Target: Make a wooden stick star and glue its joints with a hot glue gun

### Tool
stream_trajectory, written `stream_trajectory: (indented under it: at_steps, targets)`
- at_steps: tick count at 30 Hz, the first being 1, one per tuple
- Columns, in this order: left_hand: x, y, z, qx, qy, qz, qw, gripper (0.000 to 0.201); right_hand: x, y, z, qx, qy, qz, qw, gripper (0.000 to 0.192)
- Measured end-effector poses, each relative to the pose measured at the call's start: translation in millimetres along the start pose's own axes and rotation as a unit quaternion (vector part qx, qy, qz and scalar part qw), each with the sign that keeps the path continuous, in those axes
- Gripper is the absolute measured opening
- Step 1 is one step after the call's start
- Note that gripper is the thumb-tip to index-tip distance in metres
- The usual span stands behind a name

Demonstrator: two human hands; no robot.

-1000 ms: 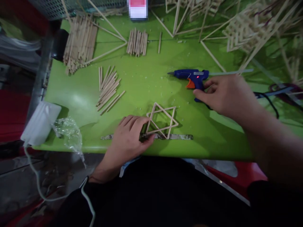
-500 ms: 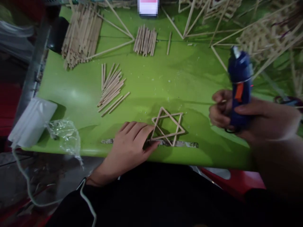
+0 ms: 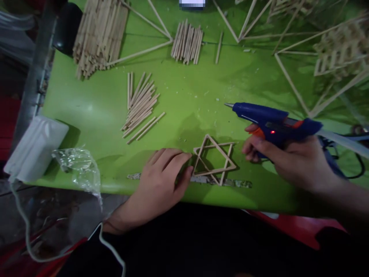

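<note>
A six-pointed star of thin wooden sticks [image 3: 215, 159] lies near the front edge of the green table [image 3: 86, 111]. My left hand [image 3: 160, 181] rests flat on the table, fingertips touching the star's left point. My right hand [image 3: 291, 161] grips a blue hot glue gun [image 3: 273, 123] with an orange trigger and a lit red lamp. Its metal nozzle points left, above and to the right of the star. A glue stick protrudes from the gun's rear.
Loose short sticks [image 3: 141, 105] lie left of centre, a bundle [image 3: 187, 42] at the back, a large pile [image 3: 99, 34] at the back left. Stick frames [image 3: 291, 50] fill the back right. A white pack [image 3: 34, 148] and clear plastic [image 3: 77, 165] sit front left. The gun's cord [image 3: 343, 169] trails right.
My right hand picked the glue gun off the table, swung it upright, then levelled it with the nozzle pointing left near the star. My left hand stayed at the star.
</note>
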State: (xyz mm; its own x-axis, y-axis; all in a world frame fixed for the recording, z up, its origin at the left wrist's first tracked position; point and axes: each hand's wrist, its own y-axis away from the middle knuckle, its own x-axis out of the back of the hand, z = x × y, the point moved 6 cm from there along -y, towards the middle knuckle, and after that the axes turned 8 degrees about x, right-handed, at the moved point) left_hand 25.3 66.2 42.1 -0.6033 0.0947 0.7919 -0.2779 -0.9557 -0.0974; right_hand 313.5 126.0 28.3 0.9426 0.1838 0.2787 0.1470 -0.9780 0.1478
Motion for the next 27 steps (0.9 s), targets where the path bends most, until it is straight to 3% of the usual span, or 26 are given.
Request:
stream_trajectory:
  at_steps: [5, 11, 19, 27]
  targets:
    - [-4.7, -2.5, 3.0, -0.001, 0.001, -0.039, 0.999, 0.052, -0.6, 0.2, 12.9, 0.018, 0.063, 0.073, 0.995, 0.031]
    - [-12.0, -5.2, -2.0, 0.025, -0.026, -0.108, 0.993, 0.082, -3.5, 5.0, 18.6, -0.001, 0.118, 0.05, 0.992, 0.026]
    - [-9.9, -10.4, -12.4, 0.033, 0.017, -0.195, 0.98, 0.082, -6.6, 7.9, 14.4, -0.002, 0.108, 0.042, 0.993, 0.025]
    - [-11.6, -16.1, -10.5, 0.023, 0.022, -0.194, 0.981, 0.078, -8.3, 9.0, 15.9, 0.018, 0.115, 0.043, 0.992, 0.022]
